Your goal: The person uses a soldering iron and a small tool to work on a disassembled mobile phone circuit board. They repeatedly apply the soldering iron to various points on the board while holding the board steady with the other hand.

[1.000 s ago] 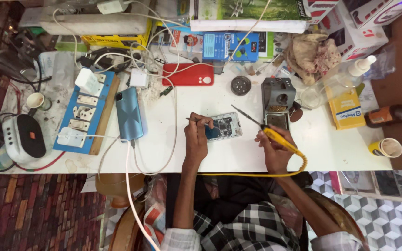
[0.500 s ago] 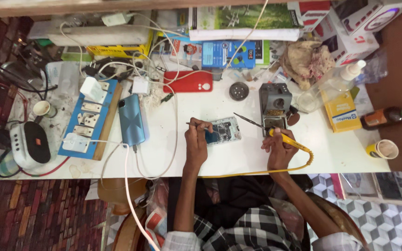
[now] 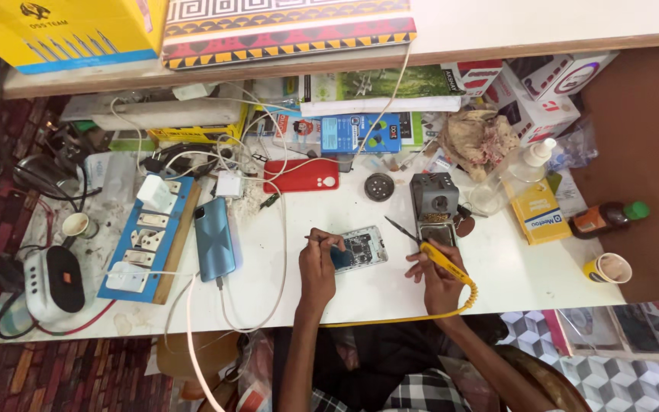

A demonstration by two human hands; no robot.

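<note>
An opened phone (image 3: 363, 248) with its circuit board showing lies on the white table (image 3: 360, 297). My left hand (image 3: 319, 263) rests on the phone's left end and pinches a thin tool, likely tweezers (image 3: 314, 239). My right hand (image 3: 435, 275) grips a yellow-handled soldering iron (image 3: 430, 252). Its dark tip points up and left, just right of the phone and clear of it. A yellow cord (image 3: 421, 314) runs from the iron along the table's near edge.
A grey soldering stand (image 3: 433, 200) sits behind the iron. Left are a blue phone (image 3: 214, 239) on a cable, a blue switch board (image 3: 146, 238) and a white-and-black device (image 3: 53, 281). Behind lie a red phone case (image 3: 300, 175), boxes and tangled cables. Right: yellow box (image 3: 537, 214), brown bottle (image 3: 602, 218), paper cup (image 3: 609, 268).
The camera has tilted, so a shelf with boxes shows at the top. My hands stay at the phone; the iron's tip has shifted slightly nearer the phone.
</note>
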